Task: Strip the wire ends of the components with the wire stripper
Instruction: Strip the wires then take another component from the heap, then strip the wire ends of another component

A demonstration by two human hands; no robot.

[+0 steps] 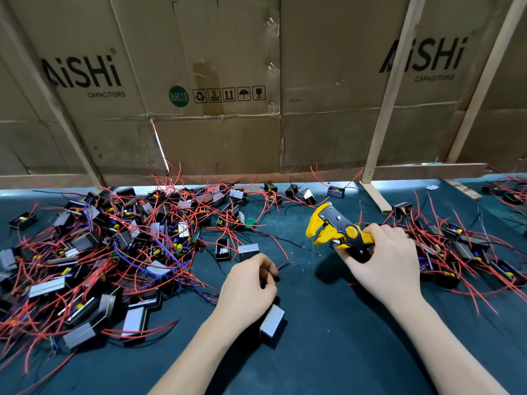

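Note:
My right hand [385,266] grips the handles of a yellow and black wire stripper [335,228], its jaws gaping and pointing left, a little above the dark green mat [328,337]. My left hand [248,289] pinches the wires of a small box-shaped component [272,323] that hangs under my palm; short red and blue wire ends [283,266] stick out past my fingertips toward the stripper. The stripper's jaws and the wire ends are apart.
A big tangle of boxed components with red, blue and black wires [114,252] covers the left of the mat. A smaller heap [462,252] lies to the right. Cardboard panels [228,109] and wooden slats [390,104] wall off the back edge.

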